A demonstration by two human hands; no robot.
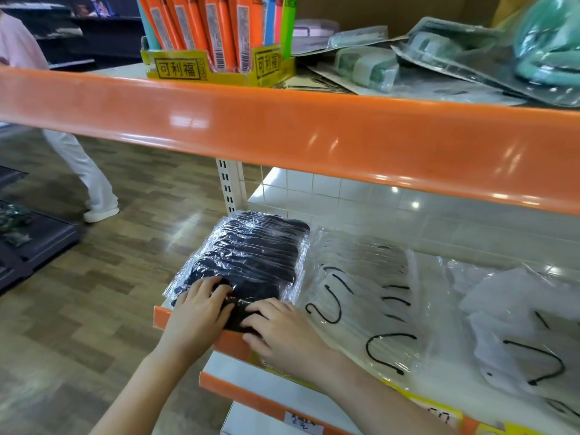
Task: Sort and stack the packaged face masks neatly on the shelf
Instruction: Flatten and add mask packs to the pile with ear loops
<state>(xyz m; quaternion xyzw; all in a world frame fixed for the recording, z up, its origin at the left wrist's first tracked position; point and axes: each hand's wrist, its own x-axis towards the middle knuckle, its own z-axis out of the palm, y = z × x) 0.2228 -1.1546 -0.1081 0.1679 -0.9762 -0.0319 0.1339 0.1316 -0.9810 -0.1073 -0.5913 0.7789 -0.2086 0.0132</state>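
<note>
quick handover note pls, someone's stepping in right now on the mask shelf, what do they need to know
Left hand: fingers curled onto the near end of the black mask stack, at the left end of the lower shelf.
Right hand: fingers spread, pressing on the same stack's near end.
Black masks look gathered into one overlapped row in clear wrappers, near edge about level with the shelf lip.
White masks with black ear loops lie beside it to the right, loosely fanned; more white packs further right look jumbled.
Done: black stack, nearly. Left: square it off, then stack the white packs.
</note>
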